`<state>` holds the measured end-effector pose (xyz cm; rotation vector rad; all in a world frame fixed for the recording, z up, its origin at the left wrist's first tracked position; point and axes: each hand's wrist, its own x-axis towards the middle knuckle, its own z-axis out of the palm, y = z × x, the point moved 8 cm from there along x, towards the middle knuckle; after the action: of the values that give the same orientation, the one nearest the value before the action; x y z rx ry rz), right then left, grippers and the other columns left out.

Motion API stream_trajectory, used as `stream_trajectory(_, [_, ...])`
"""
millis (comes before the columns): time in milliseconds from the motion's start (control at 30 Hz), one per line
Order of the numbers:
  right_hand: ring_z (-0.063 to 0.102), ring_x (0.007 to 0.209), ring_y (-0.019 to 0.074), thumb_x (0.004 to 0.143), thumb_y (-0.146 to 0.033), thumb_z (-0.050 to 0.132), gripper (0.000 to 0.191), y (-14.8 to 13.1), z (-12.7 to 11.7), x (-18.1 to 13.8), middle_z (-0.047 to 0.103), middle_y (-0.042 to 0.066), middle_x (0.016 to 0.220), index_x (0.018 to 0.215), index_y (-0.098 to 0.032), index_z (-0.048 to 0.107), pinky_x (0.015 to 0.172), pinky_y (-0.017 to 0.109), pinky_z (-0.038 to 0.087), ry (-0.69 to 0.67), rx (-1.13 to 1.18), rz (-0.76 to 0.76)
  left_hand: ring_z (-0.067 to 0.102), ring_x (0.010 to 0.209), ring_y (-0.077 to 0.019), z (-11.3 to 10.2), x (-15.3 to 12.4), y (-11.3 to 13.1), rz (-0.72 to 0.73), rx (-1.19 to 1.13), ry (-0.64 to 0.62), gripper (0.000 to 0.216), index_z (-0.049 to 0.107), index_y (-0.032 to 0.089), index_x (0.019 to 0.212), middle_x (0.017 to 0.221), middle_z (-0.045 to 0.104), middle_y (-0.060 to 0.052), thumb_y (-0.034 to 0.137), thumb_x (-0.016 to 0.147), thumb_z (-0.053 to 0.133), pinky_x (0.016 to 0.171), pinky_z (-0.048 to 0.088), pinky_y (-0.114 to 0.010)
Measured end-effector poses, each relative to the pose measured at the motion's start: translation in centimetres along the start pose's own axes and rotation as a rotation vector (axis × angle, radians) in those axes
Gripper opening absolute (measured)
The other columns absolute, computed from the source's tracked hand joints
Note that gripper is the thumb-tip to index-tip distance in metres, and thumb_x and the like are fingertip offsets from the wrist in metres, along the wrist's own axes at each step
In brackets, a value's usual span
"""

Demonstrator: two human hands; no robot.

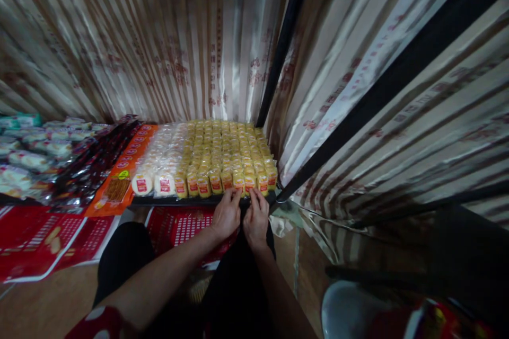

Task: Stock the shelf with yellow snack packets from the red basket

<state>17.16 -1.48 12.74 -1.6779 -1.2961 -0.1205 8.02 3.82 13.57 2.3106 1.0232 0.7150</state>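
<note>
Rows of small yellow wrapped snack packets [226,153] with red labels stand packed together on a dark shelf [170,201]. At their front row, my left hand [227,217] has its fingertips drawn together against a yellow packet. Close beside it on the right, my right hand [256,220] presses its closed fingers on another front packet with a red label. The fingertips partly cover the packets' lower edges. Left of the yellow rows are clear-wrapped white round snacks [164,183], also with red labels.
An orange snack bag [114,186], dark shiny packets [85,169] and white-green wrapped packets [29,159] fill the shelf's left side. Striped curtains [178,37] hang behind. Black poles [334,143] rise at the right. Red printed sheeting [32,246] hangs below; a white container [345,307] stands lower right.
</note>
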Motion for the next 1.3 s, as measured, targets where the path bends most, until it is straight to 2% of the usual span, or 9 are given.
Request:
stream_trajectory(100, [0.042,0.112,0.0214,0.079,-0.007,0.034,0.048,0.3,0.4,0.4,0.047,0.012,0.119,0.124,-0.019,0.048,0.092,0.045,0.040,-0.025,-0.045,-0.037,0.042,0.110,-0.0193,0.2,-0.2,-0.2,0.032,0.020,-0.015,0.059,0.036,0.014,0.130,0.118,0.040,-0.011,0.002,0.072,0.037,0.098,0.040,-0.034])
stream_trajectory(233, [0.041,0.112,0.0218,0.078,-0.006,0.034,0.051,0.7,0.9,0.4,0.045,0.013,0.121,0.126,-0.019,0.046,0.087,0.042,0.043,-0.045,-0.064,-0.049,0.040,0.112,-0.0202,0.7,-0.2,-0.7,0.063,0.004,-0.024,0.064,0.033,0.019,0.132,0.119,0.040,-0.009,0.002,0.070,0.038,0.097,0.040,-0.038])
stream_trajectory(433, [0.042,0.111,0.0210,0.079,-0.006,0.033,0.050,0.9,0.7,0.3,0.046,0.012,0.122,0.126,-0.020,0.046,0.087,0.042,0.044,-0.012,-0.062,-0.029,0.037,0.116,-0.0226,1.5,-0.5,-0.9,0.104,0.065,-0.031,0.067,0.027,0.018,0.135,0.124,0.036,-0.012,0.003,0.071,0.039,0.097,0.040,-0.041])
stream_trajectory(600, [0.036,0.118,0.0222,0.080,-0.009,0.034,0.050,0.4,0.5,-0.2,0.044,0.012,0.127,0.129,-0.018,0.042,0.095,0.047,0.038,-0.020,-0.116,-0.060,0.035,0.119,-0.0236,1.5,-0.9,-0.8,0.111,0.087,-0.004,0.072,0.023,0.019,0.137,0.126,0.035,-0.012,0.001,0.069,0.040,0.099,0.038,-0.043])
stream_trajectory(733, [0.030,0.125,0.0232,0.082,-0.012,0.033,0.047,0.3,0.0,-0.5,0.037,0.012,0.135,0.128,-0.018,0.042,0.096,0.049,0.036,0.031,-0.146,-0.061,0.032,0.121,-0.0244,1.5,-1.0,-0.6,0.121,0.078,-0.028,0.073,0.022,0.018,0.137,0.128,0.033,-0.012,0.002,0.068,0.040,0.100,0.037,-0.043])
stream_trajectory(867, [0.022,0.131,0.0251,0.085,-0.015,0.030,0.049,0.6,-0.4,-0.3,0.029,0.015,0.140,0.134,-0.014,0.032,0.099,0.052,0.032,0.069,-0.128,-0.027,0.030,0.123,-0.0247,1.3,-1.1,-0.6,0.100,0.056,-0.038,0.074,0.021,0.019,0.137,0.129,0.032,-0.012,0.001,0.068,0.041,0.101,0.035,-0.045])
stream_trajectory(1000, [0.018,0.133,0.0251,0.088,-0.019,0.028,0.050,0.8,0.0,-0.2,0.023,0.017,0.144,0.137,-0.012,0.024,0.101,0.053,0.028,0.044,-0.101,-0.002,0.031,0.122,-0.0230,1.0,-1.0,-0.5,0.094,0.002,-0.056,0.076,0.022,0.021,0.137,0.129,0.033,-0.011,0.001,0.066,0.041,0.103,0.034,-0.044])
stream_trajectory(1133, [0.018,0.133,0.0248,0.088,-0.021,0.028,0.050,1.1,0.7,-0.4,0.023,0.017,0.144,0.137,-0.012,0.024,0.102,0.052,0.028,0.024,-0.100,0.004,0.032,0.121,-0.0230,0.7,-0.9,-0.5,0.098,-0.013,-0.069,0.076,0.024,0.021,0.136,0.127,0.033,-0.010,0.000,0.065,0.042,0.102,0.035,-0.043])
stream_trajectory(1300, [0.018,0.133,0.0249,0.089,-0.022,0.028,0.049,1.4,0.7,-0.6,0.024,0.017,0.143,0.136,-0.011,0.027,0.102,0.052,0.028,0.016,-0.128,0.024,0.032,0.120,-0.0231,0.7,-1.1,-0.4,0.092,-0.008,-0.015,0.075,0.024,0.020,0.136,0.126,0.034,-0.010,0.000,0.066,0.041,0.102,0.036,-0.043])
